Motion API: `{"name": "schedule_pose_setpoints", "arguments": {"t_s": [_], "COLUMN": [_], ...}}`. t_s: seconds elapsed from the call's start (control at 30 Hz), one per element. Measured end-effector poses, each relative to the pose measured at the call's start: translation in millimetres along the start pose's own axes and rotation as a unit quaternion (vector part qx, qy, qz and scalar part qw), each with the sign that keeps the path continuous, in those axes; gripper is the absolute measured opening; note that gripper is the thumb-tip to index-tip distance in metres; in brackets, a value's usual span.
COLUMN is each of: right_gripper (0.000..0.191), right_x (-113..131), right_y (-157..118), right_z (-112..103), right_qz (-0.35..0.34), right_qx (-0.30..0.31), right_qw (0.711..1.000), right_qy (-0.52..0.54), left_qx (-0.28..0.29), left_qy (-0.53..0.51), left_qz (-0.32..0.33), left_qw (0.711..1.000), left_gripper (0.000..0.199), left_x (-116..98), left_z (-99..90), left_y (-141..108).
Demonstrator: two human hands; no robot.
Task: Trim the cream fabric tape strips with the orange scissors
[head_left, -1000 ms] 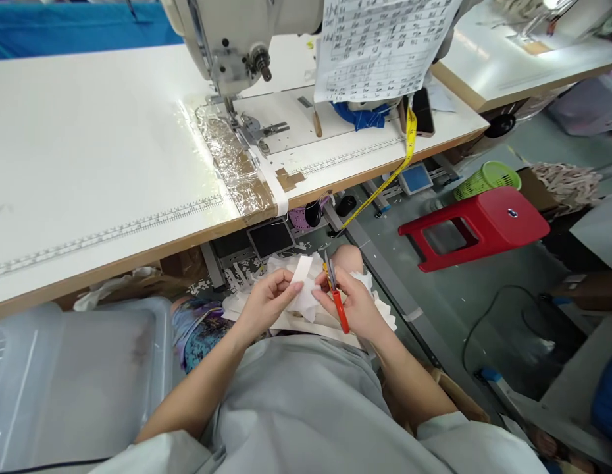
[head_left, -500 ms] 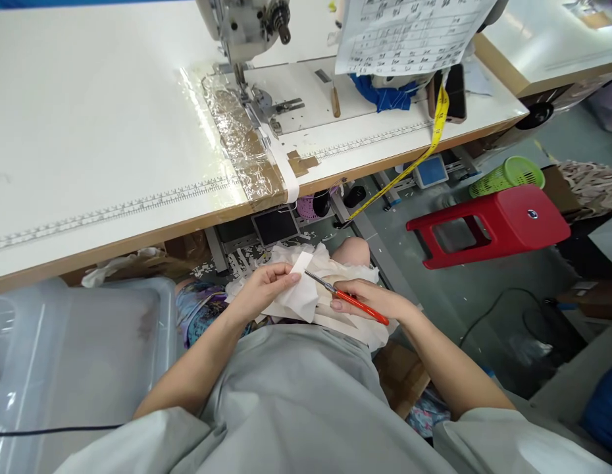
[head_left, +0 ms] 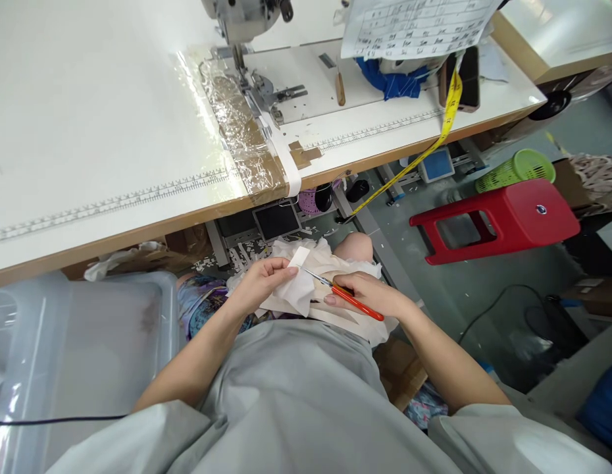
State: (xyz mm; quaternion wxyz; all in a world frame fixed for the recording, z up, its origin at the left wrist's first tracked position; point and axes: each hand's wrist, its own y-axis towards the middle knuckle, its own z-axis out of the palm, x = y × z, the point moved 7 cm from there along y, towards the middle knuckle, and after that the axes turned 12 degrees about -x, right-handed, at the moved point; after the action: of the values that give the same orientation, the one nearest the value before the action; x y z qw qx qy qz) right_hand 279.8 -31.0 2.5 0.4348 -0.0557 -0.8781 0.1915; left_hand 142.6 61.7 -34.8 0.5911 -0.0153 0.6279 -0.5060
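My left hand (head_left: 263, 282) pinches a piece of white fabric (head_left: 297, 293) above my lap, with a narrow white strip (head_left: 299, 255) standing out past the fingertips. In my right hand (head_left: 365, 294) is a pair of scissors with red handles (head_left: 358, 303). Their metal blades point left and reach the fabric just beside my left fingertips. Whether the blades are apart or together is too small to tell. More cream-white fabric (head_left: 353, 268) lies heaped over my lap beneath both hands.
Ahead is a white sewing table (head_left: 89, 131) with a sewing machine (head_left: 244, 23) and a hanging paper sheet (head_left: 414, 29). A yellow tape measure (head_left: 429, 150) hangs off its edge. A clear plastic bin (head_left: 113, 342) stands left. A red stool (head_left: 528, 214) and green basket (head_left: 518, 172) are right.
Both hands, the fabric and the scissors have shifted slightly left in view. The blade tips stay at the fabric by my left fingers. The camera view has tilted a little.
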Motion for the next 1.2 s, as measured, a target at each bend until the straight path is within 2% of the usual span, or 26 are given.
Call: {"name": "schedule_pose_setpoints", "arguments": {"t_s": [0.27, 0.47, 0.67, 0.97, 1.2], "right_gripper": [0.052, 0.053, 0.054, 0.052, 0.052], "right_x": [-0.4, -4.6, -3.3, 5.7, 6.6], "right_y": [1.5, -0.3, -1.7, 2.4, 3.9], "right_z": [2.9, 5.9, 6.1, 4.2, 7.3], "right_qz": [-0.025, -0.012, -0.006, 0.036, 0.04], "right_qx": [-0.047, -0.064, -0.065, -0.029, -0.045], "right_qw": [0.998, 0.995, 0.993, 0.97, 0.973], "right_qy": [-0.043, -0.071, -0.103, -0.237, -0.224], "left_qx": [-0.007, -0.001, 0.002, 0.023, 0.024], "left_qy": [-0.005, -0.011, -0.013, -0.004, -0.005], "left_qz": [-0.009, -0.018, -0.014, 0.009, 0.008], "left_qw": [1.0, 1.0, 1.0, 1.0, 1.0], "left_gripper": [0.044, 0.043, 0.043, 0.04, 0.04], "left_x": [4.7, 7.4, 8.0, 5.5, 7.2], "left_z": [-4.9, -6.6, -5.8, -4.1, -5.7], "left_y": [0.6, 0.6, -0.3, -1.9, -3.8]}}
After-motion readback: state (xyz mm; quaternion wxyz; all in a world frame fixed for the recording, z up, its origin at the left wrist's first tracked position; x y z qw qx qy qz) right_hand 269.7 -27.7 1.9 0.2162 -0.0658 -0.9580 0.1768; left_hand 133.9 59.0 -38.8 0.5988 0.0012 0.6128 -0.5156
